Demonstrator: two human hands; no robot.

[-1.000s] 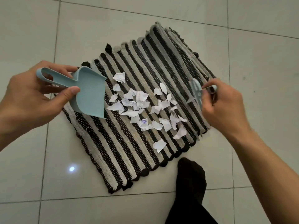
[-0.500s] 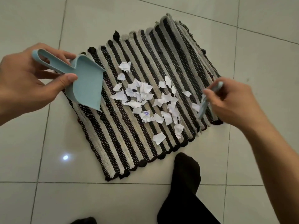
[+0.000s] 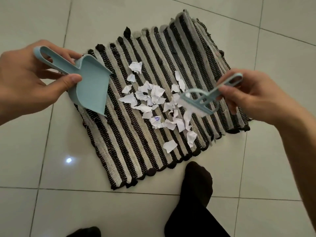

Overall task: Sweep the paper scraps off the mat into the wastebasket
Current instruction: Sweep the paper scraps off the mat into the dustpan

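A black and cream striped mat (image 3: 130, 139) lies on the tiled floor. Several white paper scraps (image 3: 153, 103) are scattered over its middle. My left hand (image 3: 25, 86) grips the handle of a light blue dustpan (image 3: 92, 88), held tilted over the mat's left edge with its lip pointing down. My right hand (image 3: 256, 98) holds a light blue hand brush (image 3: 201, 101) by its handle, white bristles down at the right side of the scrap pile. No wastebasket is in view.
Pale floor tiles (image 3: 42, 168) surround the mat. A foot in a black sock (image 3: 196, 182) stands just below the mat's near edge, and the toe of a second one (image 3: 85, 232) shows at the bottom.
My right hand has swung the brush from upright at the mat's right edge down and left onto the scraps. The dustpan has stayed at the mat's left side. The camera has shifted slightly.
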